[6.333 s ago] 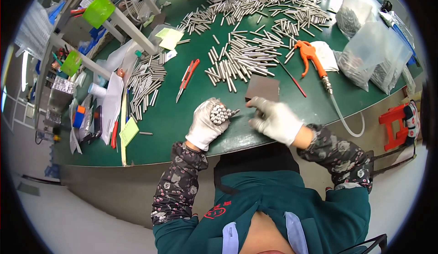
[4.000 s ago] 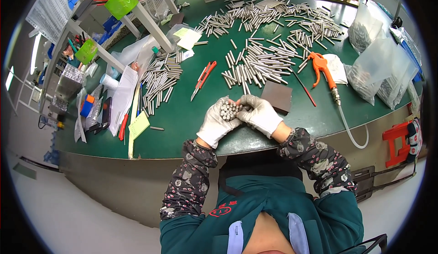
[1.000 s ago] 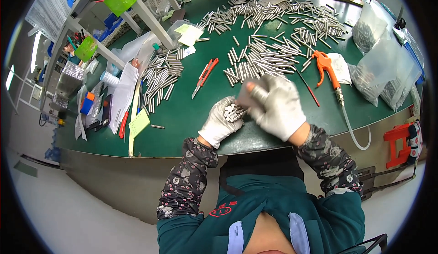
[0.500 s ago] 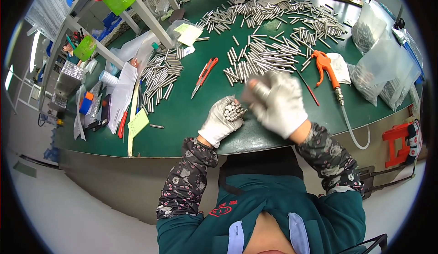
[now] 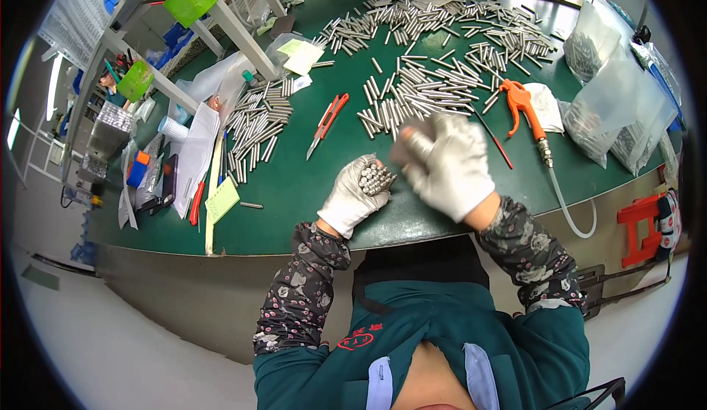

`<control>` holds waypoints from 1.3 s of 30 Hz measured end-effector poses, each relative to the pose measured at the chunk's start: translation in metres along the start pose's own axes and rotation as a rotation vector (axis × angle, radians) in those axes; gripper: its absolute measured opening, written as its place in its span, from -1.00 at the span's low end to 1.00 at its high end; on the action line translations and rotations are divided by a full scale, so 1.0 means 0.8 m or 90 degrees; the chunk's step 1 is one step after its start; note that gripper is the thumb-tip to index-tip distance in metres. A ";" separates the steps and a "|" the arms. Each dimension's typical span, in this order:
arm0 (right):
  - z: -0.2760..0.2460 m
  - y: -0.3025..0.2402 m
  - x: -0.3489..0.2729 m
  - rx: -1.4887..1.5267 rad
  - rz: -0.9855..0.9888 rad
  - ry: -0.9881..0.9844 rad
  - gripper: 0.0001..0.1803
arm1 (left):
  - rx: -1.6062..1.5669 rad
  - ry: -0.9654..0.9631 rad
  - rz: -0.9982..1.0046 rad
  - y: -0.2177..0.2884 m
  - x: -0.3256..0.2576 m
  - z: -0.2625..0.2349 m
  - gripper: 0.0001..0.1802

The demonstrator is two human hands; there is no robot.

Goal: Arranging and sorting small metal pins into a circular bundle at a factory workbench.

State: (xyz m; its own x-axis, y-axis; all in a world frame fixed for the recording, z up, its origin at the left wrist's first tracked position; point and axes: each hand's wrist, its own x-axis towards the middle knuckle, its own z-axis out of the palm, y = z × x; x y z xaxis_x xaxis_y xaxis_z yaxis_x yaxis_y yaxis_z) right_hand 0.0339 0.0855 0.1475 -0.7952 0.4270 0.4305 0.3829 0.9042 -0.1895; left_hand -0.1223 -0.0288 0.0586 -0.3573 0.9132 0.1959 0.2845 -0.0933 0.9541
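Observation:
My left hand (image 5: 352, 198), in a white glove, is shut on a bundle of short metal rods (image 5: 376, 178) held end-up just above the green table (image 5: 294, 189) near its front edge. My gloved right hand (image 5: 451, 165) is raised just right of the bundle and blurred by motion. Its fingers are curled on a small brown pad (image 5: 401, 151), whose edge shows at the fingertips close to the rod ends.
Loose metal rods lie in piles at the table's middle (image 5: 420, 93) and left (image 5: 254, 123). A red-handled cutter (image 5: 328, 119), an orange air blow gun (image 5: 520, 102) with hose, a white cloth (image 5: 549, 108) and clear bags of parts (image 5: 618, 108) lie around.
My right hand has lifted off the table with the brown pad and moves quickly beside the rod ends. The left hand keeps the bundle in about the same place.

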 end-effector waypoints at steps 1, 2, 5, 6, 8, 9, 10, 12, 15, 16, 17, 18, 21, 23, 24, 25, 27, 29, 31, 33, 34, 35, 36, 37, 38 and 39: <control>-0.002 0.005 0.003 -0.004 0.010 0.029 -0.52 | -0.027 0.001 -0.039 -0.001 -0.002 -0.001 -0.42; -0.006 0.007 0.006 -0.009 0.020 0.059 -0.52 | -0.055 0.003 -0.078 -0.002 -0.003 -0.002 -0.40; 0.000 -0.007 -0.009 0.118 -0.117 -0.028 -0.53 | -0.101 -0.007 -0.046 0.019 0.001 0.003 -0.42; 0.003 -0.008 -0.008 0.102 -0.079 -0.051 -0.53 | -0.165 0.005 -0.049 0.028 0.001 0.006 -0.43; -0.001 0.011 0.002 -0.079 0.037 0.037 -0.52 | -0.002 -0.002 -0.041 0.010 -0.003 0.000 -0.42; 0.001 0.021 0.001 -0.044 0.068 0.044 -0.51 | -0.039 0.013 -0.046 -0.001 -0.003 0.001 -0.42; 0.002 0.026 -0.002 -0.014 0.077 0.008 -0.52 | -0.076 0.026 -0.057 0.000 -0.004 0.002 -0.43; 0.013 0.031 -0.013 0.027 0.080 -0.034 -0.53 | -0.009 0.006 -0.060 0.004 -0.005 -0.003 -0.43; 0.027 0.044 -0.025 -0.016 0.042 -0.006 -0.52 | 0.013 -0.023 -0.057 0.013 -0.001 0.000 -0.43; 0.025 0.042 -0.026 -0.015 0.042 -0.007 -0.52 | -0.003 -0.007 -0.054 0.011 -0.002 0.000 -0.43; 0.020 0.038 -0.025 -0.030 0.009 0.044 -0.51 | -0.019 0.009 -0.051 0.010 -0.003 0.000 -0.43; 0.015 0.034 -0.024 -0.044 -0.023 0.097 -0.49 | -0.018 0.010 -0.053 0.009 -0.005 -0.001 -0.43; 0.013 0.011 -0.024 0.150 -0.012 -0.036 -0.57 | -0.029 0.008 -0.058 0.004 -0.005 -0.002 -0.43; 0.032 0.001 -0.027 0.249 -0.009 -0.047 -0.61 | -0.065 0.009 -0.053 -0.006 -0.006 -0.003 -0.40; 0.037 -0.004 -0.026 0.323 0.022 -0.071 -0.63 | -0.064 0.009 -0.052 -0.014 -0.006 -0.005 -0.40; 0.041 -0.008 -0.024 0.358 0.029 -0.080 -0.63 | -0.034 0.017 -0.049 -0.018 -0.007 -0.006 -0.35; 0.051 -0.013 -0.021 0.394 0.033 -0.089 -0.64 | -0.003 0.027 -0.046 -0.027 -0.010 -0.010 -0.30; 0.060 -0.013 -0.019 0.510 0.098 -0.098 -0.69 | -0.022 0.024 -0.050 -0.021 -0.008 -0.008 -0.27; 0.066 -0.016 -0.021 0.539 0.118 -0.077 -0.71 | -0.045 0.013 -0.047 -0.015 -0.009 -0.007 -0.29; 0.069 -0.017 -0.021 0.568 0.139 -0.055 -0.74 | -0.069 0.001 -0.045 -0.008 -0.008 -0.007 -0.30; 0.069 -0.018 -0.022 0.587 0.144 -0.058 -0.75 | -0.048 0.000 -0.051 -0.002 -0.009 -0.007 -0.30; 0.070 -0.018 -0.022 0.606 0.150 -0.061 -0.76 | -0.028 -0.001 -0.058 0.000 -0.009 -0.008 -0.29; 0.070 -0.018 -0.022 0.606 0.149 -0.062 -0.76 | -0.027 0.000 -0.058 -0.001 -0.010 -0.008 -0.29; 0.071 -0.018 -0.022 0.603 0.146 -0.056 -0.76 | -0.032 0.000 -0.052 -0.004 -0.009 -0.008 -0.28; 0.072 -0.019 -0.021 0.600 0.143 -0.049 -0.76 | -0.037 0.000 -0.046 -0.005 -0.009 -0.008 -0.28; 0.072 -0.019 -0.021 0.599 0.143 -0.049 -0.76 | -0.037 0.000 -0.045 -0.006 -0.009 -0.008 -0.28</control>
State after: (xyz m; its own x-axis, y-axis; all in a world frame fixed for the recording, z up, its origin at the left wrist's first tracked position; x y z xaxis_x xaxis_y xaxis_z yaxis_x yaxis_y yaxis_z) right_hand 0.0145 0.0654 0.0919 -0.7910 0.5605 0.2452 0.0233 0.4281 -0.9034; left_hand -0.1271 -0.0376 0.0539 -0.3751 0.9182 0.1271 0.2065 -0.0509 0.9771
